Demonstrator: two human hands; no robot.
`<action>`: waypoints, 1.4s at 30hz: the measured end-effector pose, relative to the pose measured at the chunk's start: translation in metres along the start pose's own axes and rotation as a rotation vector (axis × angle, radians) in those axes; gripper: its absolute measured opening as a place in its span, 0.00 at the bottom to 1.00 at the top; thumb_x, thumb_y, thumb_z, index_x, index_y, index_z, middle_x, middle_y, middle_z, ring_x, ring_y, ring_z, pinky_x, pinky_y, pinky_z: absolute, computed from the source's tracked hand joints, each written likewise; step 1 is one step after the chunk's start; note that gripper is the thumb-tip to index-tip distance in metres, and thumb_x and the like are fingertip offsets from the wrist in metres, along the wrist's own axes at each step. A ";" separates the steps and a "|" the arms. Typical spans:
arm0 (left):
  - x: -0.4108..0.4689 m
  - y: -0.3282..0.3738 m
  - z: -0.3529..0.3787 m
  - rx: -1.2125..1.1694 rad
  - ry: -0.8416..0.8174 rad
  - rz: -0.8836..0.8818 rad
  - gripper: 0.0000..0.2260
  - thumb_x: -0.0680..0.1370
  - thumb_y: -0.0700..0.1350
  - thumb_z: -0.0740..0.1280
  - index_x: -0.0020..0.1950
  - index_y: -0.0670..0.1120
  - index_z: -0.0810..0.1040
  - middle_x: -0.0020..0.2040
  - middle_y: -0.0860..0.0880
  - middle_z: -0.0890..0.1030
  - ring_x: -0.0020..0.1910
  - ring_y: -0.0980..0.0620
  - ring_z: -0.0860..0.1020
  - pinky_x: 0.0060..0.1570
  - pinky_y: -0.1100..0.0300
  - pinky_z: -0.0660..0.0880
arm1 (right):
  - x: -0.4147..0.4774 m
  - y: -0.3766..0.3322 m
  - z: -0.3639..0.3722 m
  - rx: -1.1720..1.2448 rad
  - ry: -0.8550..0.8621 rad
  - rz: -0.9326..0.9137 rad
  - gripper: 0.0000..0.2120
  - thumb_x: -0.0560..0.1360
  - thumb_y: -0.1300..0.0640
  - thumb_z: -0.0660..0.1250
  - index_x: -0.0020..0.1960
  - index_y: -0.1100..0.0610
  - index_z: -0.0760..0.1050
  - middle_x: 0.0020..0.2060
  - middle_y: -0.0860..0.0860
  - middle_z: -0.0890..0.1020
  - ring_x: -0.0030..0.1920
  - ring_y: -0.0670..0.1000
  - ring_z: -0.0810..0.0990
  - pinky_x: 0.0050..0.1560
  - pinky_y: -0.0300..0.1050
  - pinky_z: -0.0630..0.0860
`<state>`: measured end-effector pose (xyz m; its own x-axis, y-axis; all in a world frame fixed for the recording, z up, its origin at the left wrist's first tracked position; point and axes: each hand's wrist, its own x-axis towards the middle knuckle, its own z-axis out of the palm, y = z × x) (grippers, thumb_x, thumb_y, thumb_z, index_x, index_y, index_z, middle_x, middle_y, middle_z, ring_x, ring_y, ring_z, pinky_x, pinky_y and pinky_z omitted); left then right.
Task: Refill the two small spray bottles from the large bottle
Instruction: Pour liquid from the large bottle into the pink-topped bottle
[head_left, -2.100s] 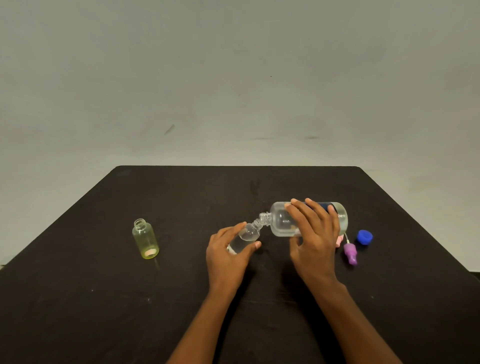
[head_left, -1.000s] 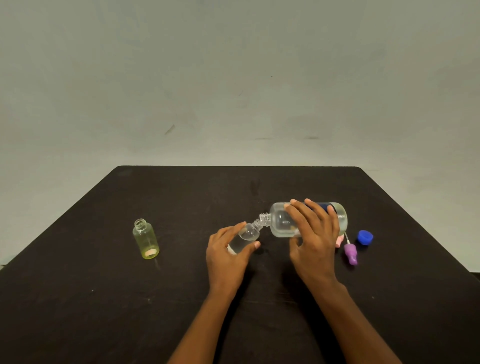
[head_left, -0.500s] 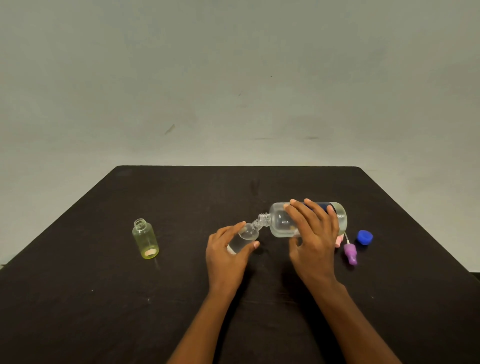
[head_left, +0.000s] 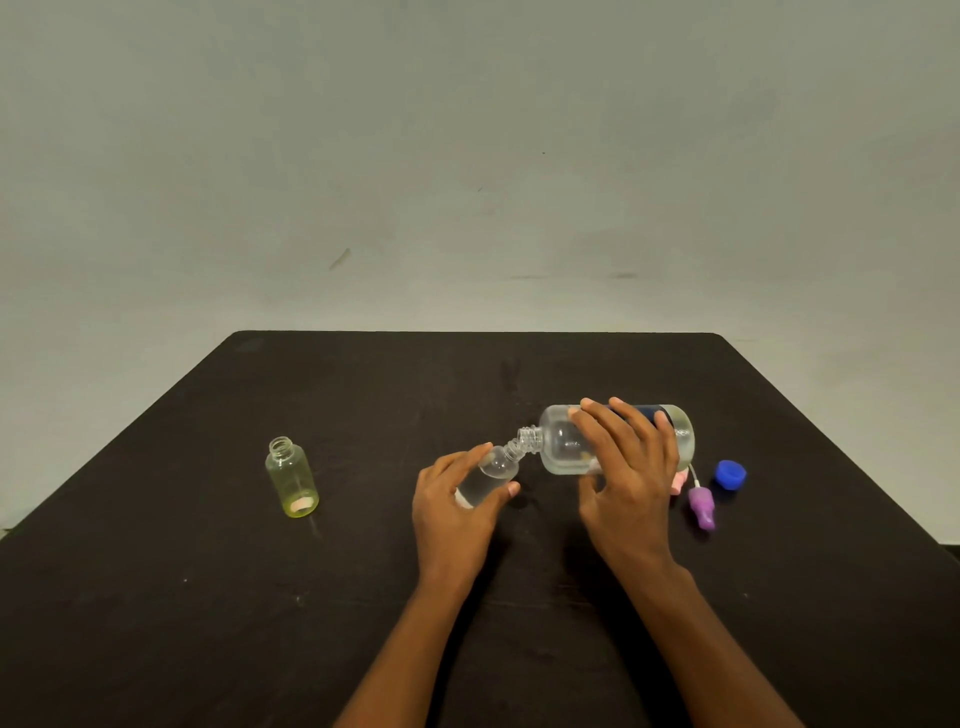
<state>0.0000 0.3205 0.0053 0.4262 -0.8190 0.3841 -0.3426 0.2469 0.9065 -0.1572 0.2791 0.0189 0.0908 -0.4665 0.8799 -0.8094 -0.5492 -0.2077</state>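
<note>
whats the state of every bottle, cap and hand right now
clear bottle, uncapped, tilted, some liquid inside
large bottle, uncapped, tipped sideways, mouth at the clear bottle's mouth
yellow bottle, uncapped, upright, alone at left
blue cap, off, on the table
purple sprayer, off, lying on the table
left hand, grips clear bottle
right hand, grips large bottle

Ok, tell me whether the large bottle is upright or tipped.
Tipped. The large bottle lies nearly horizontal in the right hand, its uncapped neck meeting the mouth of the small clear bottle the left hand holds.
</note>
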 end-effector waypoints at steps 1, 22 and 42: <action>0.000 0.000 0.000 0.000 -0.002 -0.002 0.21 0.65 0.42 0.78 0.54 0.58 0.80 0.49 0.61 0.80 0.54 0.64 0.73 0.50 0.75 0.67 | 0.000 0.000 0.000 0.000 0.000 0.001 0.40 0.56 0.80 0.69 0.64 0.54 0.71 0.62 0.53 0.78 0.66 0.54 0.71 0.74 0.54 0.53; -0.001 0.001 -0.001 -0.002 -0.009 -0.008 0.21 0.65 0.42 0.78 0.53 0.60 0.80 0.50 0.61 0.80 0.55 0.65 0.72 0.50 0.76 0.67 | 0.000 0.000 0.000 0.003 -0.013 -0.004 0.41 0.55 0.80 0.70 0.64 0.54 0.71 0.63 0.50 0.76 0.66 0.54 0.70 0.75 0.53 0.51; -0.001 -0.001 0.000 -0.006 -0.001 -0.010 0.20 0.65 0.42 0.78 0.53 0.58 0.80 0.49 0.61 0.80 0.54 0.63 0.72 0.51 0.70 0.69 | 0.000 0.000 0.000 0.010 -0.019 0.004 0.41 0.56 0.80 0.70 0.65 0.54 0.70 0.63 0.52 0.77 0.67 0.54 0.69 0.75 0.53 0.52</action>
<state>0.0005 0.3209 0.0042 0.4289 -0.8218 0.3751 -0.3334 0.2419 0.9112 -0.1572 0.2796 0.0193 0.0985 -0.4816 0.8708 -0.8037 -0.5545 -0.2157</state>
